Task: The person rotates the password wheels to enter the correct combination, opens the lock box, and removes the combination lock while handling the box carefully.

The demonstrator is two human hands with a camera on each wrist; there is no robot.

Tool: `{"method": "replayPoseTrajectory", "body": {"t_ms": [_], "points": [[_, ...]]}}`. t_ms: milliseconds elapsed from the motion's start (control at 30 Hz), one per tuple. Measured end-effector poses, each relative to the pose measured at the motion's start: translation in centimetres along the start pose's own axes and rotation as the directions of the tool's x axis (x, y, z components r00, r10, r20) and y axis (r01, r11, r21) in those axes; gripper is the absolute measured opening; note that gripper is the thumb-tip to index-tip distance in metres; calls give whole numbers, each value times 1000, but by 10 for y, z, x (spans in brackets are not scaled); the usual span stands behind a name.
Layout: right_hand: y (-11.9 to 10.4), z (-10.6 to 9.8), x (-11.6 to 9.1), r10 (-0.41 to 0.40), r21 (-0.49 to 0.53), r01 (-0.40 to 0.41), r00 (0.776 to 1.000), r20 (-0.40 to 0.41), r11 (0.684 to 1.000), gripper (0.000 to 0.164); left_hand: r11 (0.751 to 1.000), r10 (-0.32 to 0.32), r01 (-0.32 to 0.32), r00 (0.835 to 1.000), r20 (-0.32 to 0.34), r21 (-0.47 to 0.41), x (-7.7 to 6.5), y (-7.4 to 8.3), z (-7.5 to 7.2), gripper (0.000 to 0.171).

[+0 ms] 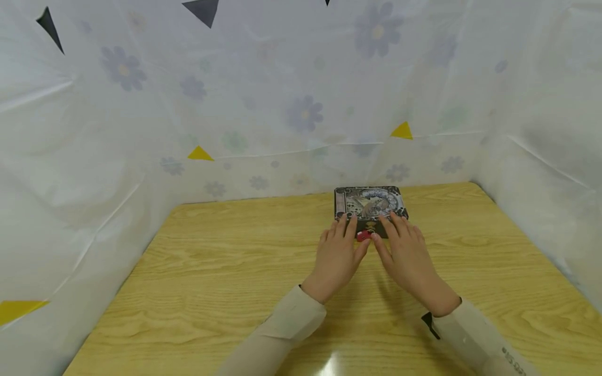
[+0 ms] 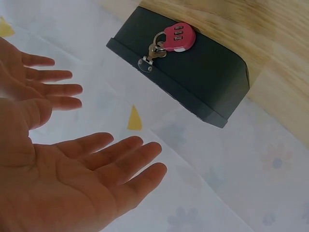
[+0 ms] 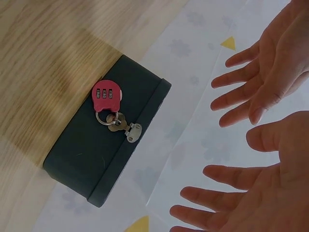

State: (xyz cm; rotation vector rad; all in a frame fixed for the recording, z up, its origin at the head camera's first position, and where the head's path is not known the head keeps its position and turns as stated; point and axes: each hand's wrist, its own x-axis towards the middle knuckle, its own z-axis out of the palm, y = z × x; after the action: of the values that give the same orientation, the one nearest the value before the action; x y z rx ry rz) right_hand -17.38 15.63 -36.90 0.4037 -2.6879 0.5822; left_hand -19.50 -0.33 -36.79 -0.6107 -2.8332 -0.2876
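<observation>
A dark tin box (image 1: pixel 371 201) with a patterned picture lid stands toward the back of the table. From the metal latch (image 3: pixel 133 132) on its front hangs a red combination padlock (image 3: pixel 106 95) with number dials, its shackle through the latch. My left hand (image 1: pixel 335 259) is raised in front of the box at its left, fingers extended. Level with it on the right, my right hand (image 1: pixel 408 261) is held likewise. Both wrist views show a gap between the fingers and the box. The thumbs point toward each other near the padlock, and neither hand holds anything.
The wood-grain table (image 1: pixel 197 271) carries the box. White flower-printed sheeting (image 1: pixel 263 94) rises behind the table and along both sides, with yellow triangles (image 1: pixel 200 153) on it. The box stands close to the table's back edge.
</observation>
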Motion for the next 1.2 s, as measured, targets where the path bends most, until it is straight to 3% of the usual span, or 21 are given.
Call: {"method": "replayPoseTrajectory", "body": {"t_ms": [167,800,1200], "points": [[2,0,2,-4,1,4,1000,-3,1000,49,1000,-7,7,1000,23,6,3,1,-2,60],[7,2,14,32,-17,-32,999,-2,999,41,997,-19,17,999,-30,-69,17,3,7,52],[4,2,14,91,1,-92,995,39,996,42,992,-41,46,998,39,-117,24,6,14,50]]}}
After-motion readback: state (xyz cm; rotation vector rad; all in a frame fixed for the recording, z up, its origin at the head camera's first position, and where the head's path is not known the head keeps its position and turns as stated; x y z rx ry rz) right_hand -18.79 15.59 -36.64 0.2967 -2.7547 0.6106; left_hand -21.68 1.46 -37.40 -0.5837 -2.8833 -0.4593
